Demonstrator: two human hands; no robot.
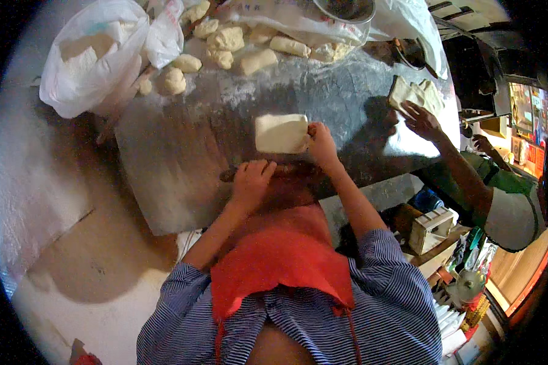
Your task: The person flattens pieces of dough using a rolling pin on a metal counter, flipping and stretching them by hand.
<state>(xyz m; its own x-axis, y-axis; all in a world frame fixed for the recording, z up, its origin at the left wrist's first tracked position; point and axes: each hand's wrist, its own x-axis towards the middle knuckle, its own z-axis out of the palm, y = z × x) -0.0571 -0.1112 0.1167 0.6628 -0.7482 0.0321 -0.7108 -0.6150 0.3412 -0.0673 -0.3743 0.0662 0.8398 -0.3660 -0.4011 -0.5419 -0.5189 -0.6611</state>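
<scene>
On the floured board, dough slab [281, 133] lies flat, rectangular.

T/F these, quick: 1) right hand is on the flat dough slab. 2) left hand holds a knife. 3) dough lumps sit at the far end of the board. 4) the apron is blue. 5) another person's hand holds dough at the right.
1) True: the right hand touches the dough slab at its right edge.
2) False: the left hand rests on a rolling pin.
3) True: dough lumps lie at the far end of the board.
4) False: the apron is red; the shirt is blue-striped.
5) True: a co-worker's hand holds dough pieces.
</scene>
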